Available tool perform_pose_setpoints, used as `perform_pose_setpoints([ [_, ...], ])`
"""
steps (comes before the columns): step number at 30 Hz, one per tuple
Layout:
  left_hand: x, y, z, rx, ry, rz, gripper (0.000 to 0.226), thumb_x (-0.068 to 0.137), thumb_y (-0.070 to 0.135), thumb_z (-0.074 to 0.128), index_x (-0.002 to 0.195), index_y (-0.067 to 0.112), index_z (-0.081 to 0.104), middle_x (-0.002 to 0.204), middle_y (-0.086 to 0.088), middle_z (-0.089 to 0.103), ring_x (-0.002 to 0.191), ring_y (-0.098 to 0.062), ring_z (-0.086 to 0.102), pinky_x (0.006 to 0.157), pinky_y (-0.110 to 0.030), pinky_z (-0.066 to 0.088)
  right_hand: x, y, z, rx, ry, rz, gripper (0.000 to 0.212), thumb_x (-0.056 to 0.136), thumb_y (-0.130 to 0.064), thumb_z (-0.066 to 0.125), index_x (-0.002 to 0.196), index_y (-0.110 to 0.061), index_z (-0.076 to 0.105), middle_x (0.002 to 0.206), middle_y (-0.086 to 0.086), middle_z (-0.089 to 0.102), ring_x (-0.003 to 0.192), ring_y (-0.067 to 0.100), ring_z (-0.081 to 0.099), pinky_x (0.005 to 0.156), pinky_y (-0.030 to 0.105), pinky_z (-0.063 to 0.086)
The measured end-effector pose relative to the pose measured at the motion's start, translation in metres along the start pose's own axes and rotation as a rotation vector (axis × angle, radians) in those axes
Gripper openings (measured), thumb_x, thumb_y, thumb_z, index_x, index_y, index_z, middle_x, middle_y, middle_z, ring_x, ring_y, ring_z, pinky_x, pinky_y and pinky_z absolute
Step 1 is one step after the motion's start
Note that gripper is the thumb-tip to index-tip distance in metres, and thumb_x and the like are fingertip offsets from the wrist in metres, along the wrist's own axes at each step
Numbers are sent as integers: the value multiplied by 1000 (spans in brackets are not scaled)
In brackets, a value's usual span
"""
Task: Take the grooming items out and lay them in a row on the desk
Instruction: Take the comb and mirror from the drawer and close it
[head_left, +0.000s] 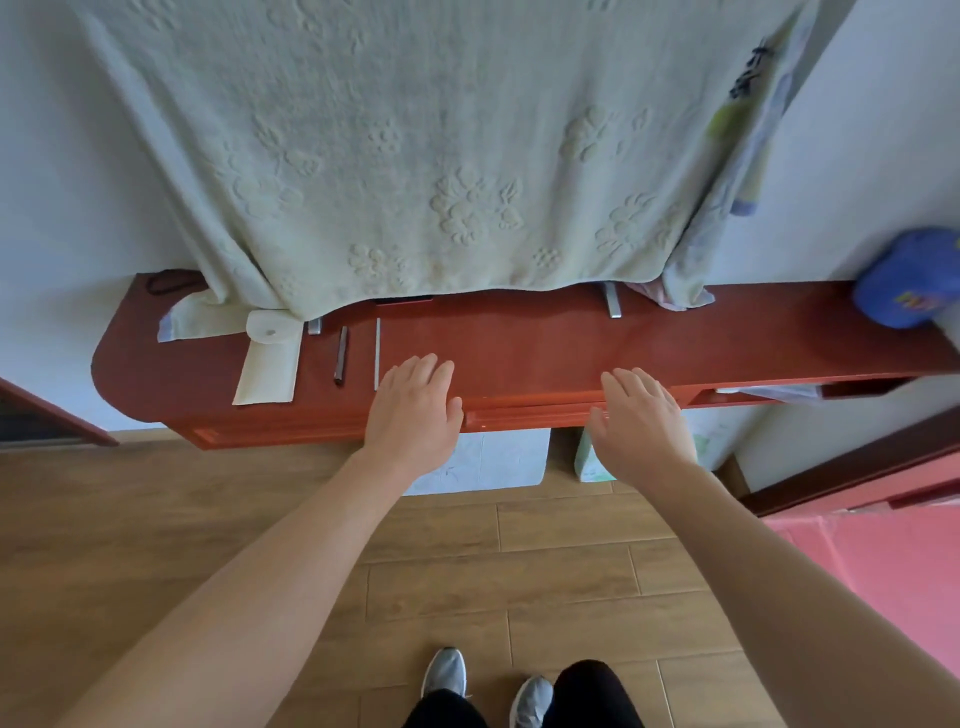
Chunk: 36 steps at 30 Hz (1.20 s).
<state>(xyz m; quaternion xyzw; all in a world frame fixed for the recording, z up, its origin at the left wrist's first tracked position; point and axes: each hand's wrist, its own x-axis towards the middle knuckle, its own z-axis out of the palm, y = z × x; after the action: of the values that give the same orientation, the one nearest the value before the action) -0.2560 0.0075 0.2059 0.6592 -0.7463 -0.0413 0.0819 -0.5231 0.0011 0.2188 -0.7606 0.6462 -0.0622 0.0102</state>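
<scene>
A red-brown desk (545, 343) runs along the wall. Two slim grooming items lie side by side on its left part: a dark stick-shaped tool (341, 355) and a thin silver file-like strip (377, 353). My left hand (413, 402) hovers flat with straight fingers over the desk's front edge, just right of the silver strip, holding nothing. My right hand (641, 421) is spread the same way over the front edge above a shut drawer (530, 415), also holding nothing.
A pale green towel (415, 156) hangs down to the desk's back. A tissue roll (270, 327) with a loose strip sits at the left. A silver bracket (613, 301) stands at the back, a blue cap (909, 280) at the right. A right-hand drawer (769, 392) stands ajar.
</scene>
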Motion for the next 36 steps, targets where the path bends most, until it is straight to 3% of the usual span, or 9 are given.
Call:
perform_pose_setpoints([
  [7,25,69,28,19,-29,-56,45,98,32,47,137,11,50,137,-7,52,130,-27,44,113,-44,33,8,86,16,24,-83,-34,19,89,-26,45,101,-13,53,107,2,56,104,21,47,95,35,42],
  [11,27,104,64,15,-32,-128,37,93,27,53,124,9,58,119,-5,60,112,-27,54,99,-41,45,17,132,40,20,-151,-72,17,89,-27,48,98,-14,53,106,2,56,104,23,48,92,33,38],
  [15,32,123,102,43,-90,-200,28,92,29,55,112,11,61,103,-3,59,96,-27,55,85,-40,47,23,162,70,20,-240,-81,17,90,-31,46,93,-15,51,102,2,56,101,24,49,85,34,40],
  [19,43,126,141,50,-151,-279,24,93,32,54,102,11,62,94,-4,60,89,-28,56,75,-40,45,38,177,112,13,-321,-86,26,94,-38,40,104,-17,51,110,0,55,106,21,49,84,35,43],
  [22,57,123,182,38,-239,-349,34,97,38,45,103,11,64,95,-5,65,90,-28,60,72,-39,47,54,181,152,14,-370,-30,33,97,-41,37,109,-16,55,112,2,56,107,22,51,77,35,45],
  [26,81,113,233,60,-314,-429,45,101,45,35,86,12,63,81,-4,65,79,-27,62,63,-34,45,75,183,204,12,-383,61,40,98,-43,34,104,-16,63,102,6,62,93,27,59,67,33,45],
  [29,96,104,262,114,-347,-458,54,101,50,28,68,15,53,62,0,53,63,-24,56,53,-31,35,85,186,238,18,-373,129,46,98,-46,31,91,-16,66,88,6,66,80,29,61,60,30,41],
  [36,105,93,295,115,-407,-536,62,100,55,17,66,16,52,59,3,47,65,-25,53,57,-32,32,88,187,274,66,-374,292,59,98,-52,26,69,-15,61,60,4,52,62,30,52,58,31,39],
])
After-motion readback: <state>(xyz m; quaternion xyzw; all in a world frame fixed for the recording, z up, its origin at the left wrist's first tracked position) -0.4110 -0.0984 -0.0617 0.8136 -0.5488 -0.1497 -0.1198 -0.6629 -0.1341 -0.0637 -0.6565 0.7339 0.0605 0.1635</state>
